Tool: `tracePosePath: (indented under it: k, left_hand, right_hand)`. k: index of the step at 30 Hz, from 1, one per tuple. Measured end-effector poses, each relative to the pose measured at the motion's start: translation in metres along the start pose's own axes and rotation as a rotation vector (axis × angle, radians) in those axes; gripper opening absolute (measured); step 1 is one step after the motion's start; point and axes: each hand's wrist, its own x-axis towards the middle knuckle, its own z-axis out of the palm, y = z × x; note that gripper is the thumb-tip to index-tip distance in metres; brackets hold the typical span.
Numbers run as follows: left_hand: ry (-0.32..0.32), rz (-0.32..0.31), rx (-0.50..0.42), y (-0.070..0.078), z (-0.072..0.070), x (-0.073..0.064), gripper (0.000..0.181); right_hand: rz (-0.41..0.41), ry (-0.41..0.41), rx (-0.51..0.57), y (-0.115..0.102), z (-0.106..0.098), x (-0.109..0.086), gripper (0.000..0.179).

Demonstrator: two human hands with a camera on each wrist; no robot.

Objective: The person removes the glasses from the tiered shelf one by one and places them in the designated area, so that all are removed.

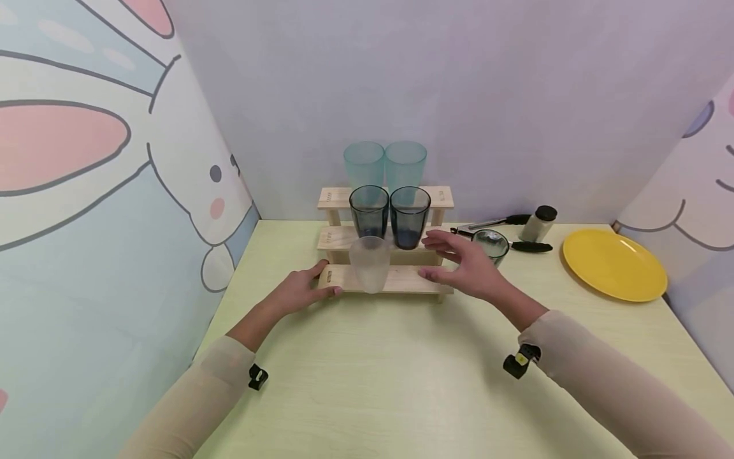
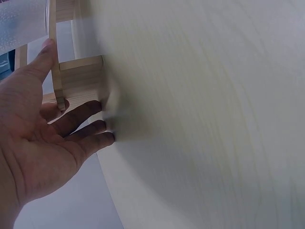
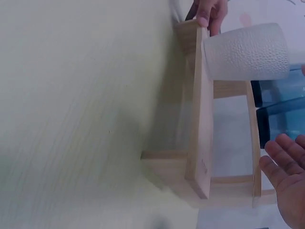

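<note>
A: Where's the frosted cup (image 1: 370, 262)?
B: Standing on the rack's (image 1: 401, 278) lowest step; left hand (image 1: 299, 291) steadies its end, right hand (image 1: 467, 266) hovers, fingers relaxed, empty.
A: Next?
B: Probably fetching the glass cup (image 1: 491, 245).

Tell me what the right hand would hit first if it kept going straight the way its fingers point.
The right hand points left along the rack. Probably the dark cup on the middle step comes first, or the frosted cup if the hand runs lower; depth is unclear.
</note>
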Motion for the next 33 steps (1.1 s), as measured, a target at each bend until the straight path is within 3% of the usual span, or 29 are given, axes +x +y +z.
tracePosePath:
  k: [13, 23, 33]
  left_hand:
    - [0.012, 0.014, 0.005, -0.001, 0.0, 0.0, 0.105]
    - [0.005, 0.009, -0.001, 0.001, 0.0, -0.001, 0.105]
    - [0.012, 0.012, -0.005, 0.0, 0.0, -0.001, 0.105]
  right_hand:
    - [-0.061, -0.058, 0.043, -0.017, 0.045, 0.014, 0.079]
    - [-0.018, 0.034, -0.031, -0.033, 0.075, 0.029, 0.095]
    - [0.02, 0.137, -0.156, -0.048, 0.1, 0.038, 0.086]
